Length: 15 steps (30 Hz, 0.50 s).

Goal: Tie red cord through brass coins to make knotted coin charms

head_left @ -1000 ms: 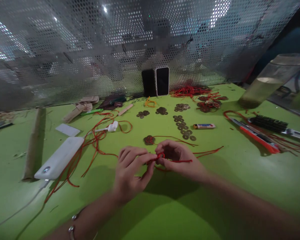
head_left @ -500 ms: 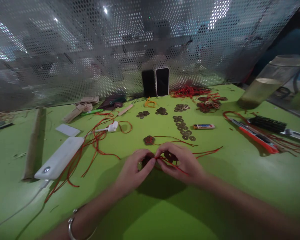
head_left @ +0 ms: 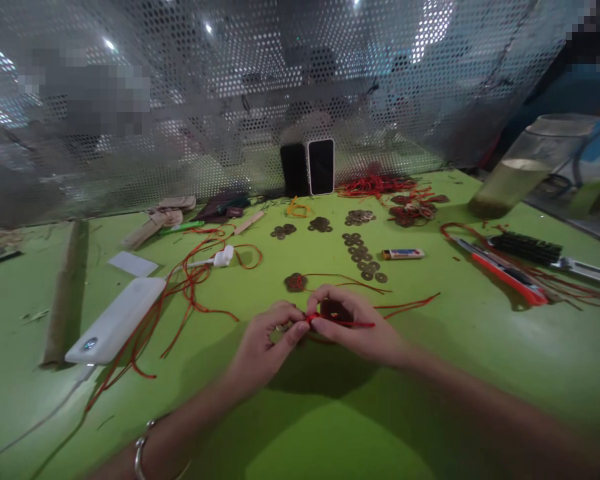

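Near the middle of the green table, my left hand (head_left: 273,337) and my right hand (head_left: 355,325) meet, fingertips almost touching. Both pinch a red cord (head_left: 353,325) between thumb and forefinger. The cord runs through dark round coins, mostly hidden behind my fingers. Its loose ends (head_left: 414,303) trail to the right beyond my right hand. Just past my fingers lies a cluster of coins (head_left: 296,283) tied with red cord, its two thin tails stretching right. Farther back is a row of loose coins with square holes (head_left: 361,255).
A white power bank (head_left: 117,320) with a cable and tangled red cords lie left. Two phones (head_left: 321,167) lean against the perforated metal screen (head_left: 205,133). To the right are a glue-stick-like tube (head_left: 403,254), a red utility knife (head_left: 510,277) and a jar of liquid (head_left: 520,173).
My fingers have shifted slightly on the cord, and its end by my right hand now points more level. The whole view has moved a little.
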Available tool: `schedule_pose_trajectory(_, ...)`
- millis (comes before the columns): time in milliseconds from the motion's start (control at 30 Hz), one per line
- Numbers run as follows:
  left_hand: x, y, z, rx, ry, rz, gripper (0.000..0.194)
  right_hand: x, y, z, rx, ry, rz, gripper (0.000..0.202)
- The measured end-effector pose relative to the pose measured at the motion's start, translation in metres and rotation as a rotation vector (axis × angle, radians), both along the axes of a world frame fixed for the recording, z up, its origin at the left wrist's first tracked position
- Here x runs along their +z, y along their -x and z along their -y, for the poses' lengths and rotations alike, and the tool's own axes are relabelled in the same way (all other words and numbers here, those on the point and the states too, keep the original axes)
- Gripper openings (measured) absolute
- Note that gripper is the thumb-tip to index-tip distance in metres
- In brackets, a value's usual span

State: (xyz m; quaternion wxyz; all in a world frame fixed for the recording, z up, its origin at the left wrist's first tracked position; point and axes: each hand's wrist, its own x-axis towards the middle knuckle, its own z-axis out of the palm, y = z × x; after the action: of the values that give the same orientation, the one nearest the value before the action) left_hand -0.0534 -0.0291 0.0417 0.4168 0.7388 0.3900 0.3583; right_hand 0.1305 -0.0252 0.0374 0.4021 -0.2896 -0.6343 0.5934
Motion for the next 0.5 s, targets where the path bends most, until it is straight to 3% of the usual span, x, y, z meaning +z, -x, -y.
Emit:
schedule_pose_trajectory(167,-0.0027,0.0,0.0005,0.075,0.111,0.061,0.026,-0.0056,-0.0019,-0.0024,0.048,0.086,-0.074,0.021)
schedule_pose_trajectory(367,-0.006,0.0008,0.0003,0.158,0.305,0.297,0.031,-0.0029,-0.0055,-0.0079,-0.077,0.054,-0.144,0.023)
schedule_pose_trajectory(500,-0.0032,0.0006,0.0042,0.132,0.395,0.476,0.029,-0.005,-0.0003,-0.0096,-0.137,-0.05,0.067,0.018)
